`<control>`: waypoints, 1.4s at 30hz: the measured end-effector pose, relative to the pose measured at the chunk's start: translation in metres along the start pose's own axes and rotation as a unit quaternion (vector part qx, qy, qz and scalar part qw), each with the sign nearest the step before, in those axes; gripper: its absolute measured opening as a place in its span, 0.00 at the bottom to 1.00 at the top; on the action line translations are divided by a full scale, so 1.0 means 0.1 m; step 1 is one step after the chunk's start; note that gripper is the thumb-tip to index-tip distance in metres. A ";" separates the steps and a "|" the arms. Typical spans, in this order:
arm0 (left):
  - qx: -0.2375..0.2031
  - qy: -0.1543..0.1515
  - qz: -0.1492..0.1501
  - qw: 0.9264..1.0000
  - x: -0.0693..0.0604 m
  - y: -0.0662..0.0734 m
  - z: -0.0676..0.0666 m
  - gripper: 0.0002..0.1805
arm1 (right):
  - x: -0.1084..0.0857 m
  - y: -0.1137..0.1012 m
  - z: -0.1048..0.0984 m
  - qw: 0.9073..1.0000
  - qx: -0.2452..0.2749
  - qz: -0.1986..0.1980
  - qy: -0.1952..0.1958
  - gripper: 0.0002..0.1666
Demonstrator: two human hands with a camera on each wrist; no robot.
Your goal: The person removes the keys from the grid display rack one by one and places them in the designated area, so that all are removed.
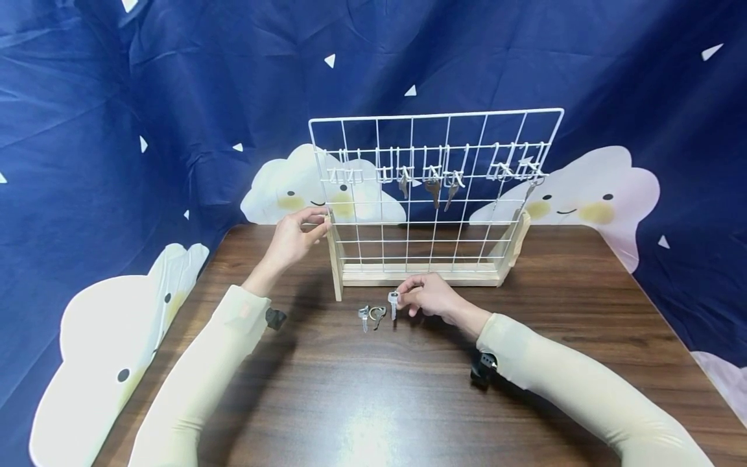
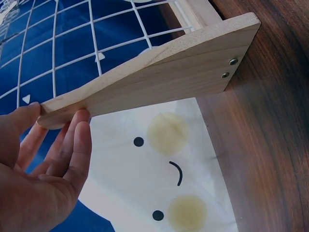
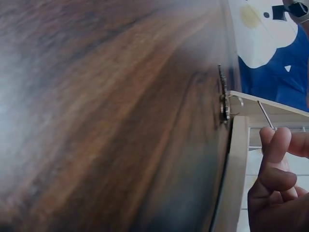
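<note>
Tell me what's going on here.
A person is using both hands at a wire rack on a table. The left hand grips the rack's wooden side, while the right hand pinches a key just in front of the rack. More keys lie on the table beside it, and others hang from the rack's hooks.

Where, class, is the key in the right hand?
In the head view, the key is pinched by the right hand, just right of the loose keys on the table, in front of the wooden base bar.
</note>
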State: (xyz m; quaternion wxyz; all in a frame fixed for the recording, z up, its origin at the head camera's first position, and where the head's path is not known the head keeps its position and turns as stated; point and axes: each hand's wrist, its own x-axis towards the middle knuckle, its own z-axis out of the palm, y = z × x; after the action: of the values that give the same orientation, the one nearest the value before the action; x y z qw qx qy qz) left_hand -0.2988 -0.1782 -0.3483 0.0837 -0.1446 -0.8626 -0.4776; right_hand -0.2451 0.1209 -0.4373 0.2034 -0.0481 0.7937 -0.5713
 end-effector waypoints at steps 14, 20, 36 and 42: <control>-0.008 -0.001 -0.004 1.000 0.00 0.00 0.00 0.20 | 0.09 0.20 0.01 1.000 -0.021 0.019 -0.012 0.10; -0.010 0.000 -0.002 1.000 -0.01 -0.01 0.00 0.20 | 0.10 0.24 0.02 0.999 -0.023 0.026 -0.017 0.09; 0.005 0.002 0.003 1.000 0.00 0.00 0.00 0.20 | 0.11 0.27 0.03 0.998 -0.049 0.034 -0.011 0.09; 0.006 0.002 0.006 1.000 -0.01 0.02 -0.01 0.20 | 0.09 0.25 0.03 0.998 -0.055 0.020 -0.005 0.10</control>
State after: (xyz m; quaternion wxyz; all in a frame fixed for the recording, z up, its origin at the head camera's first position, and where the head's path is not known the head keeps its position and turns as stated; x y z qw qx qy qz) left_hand -0.2977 -0.1779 -0.3469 0.0888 -0.1482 -0.8643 -0.4724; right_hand -0.2484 0.1237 -0.4636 0.2157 -0.0465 0.8235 -0.5226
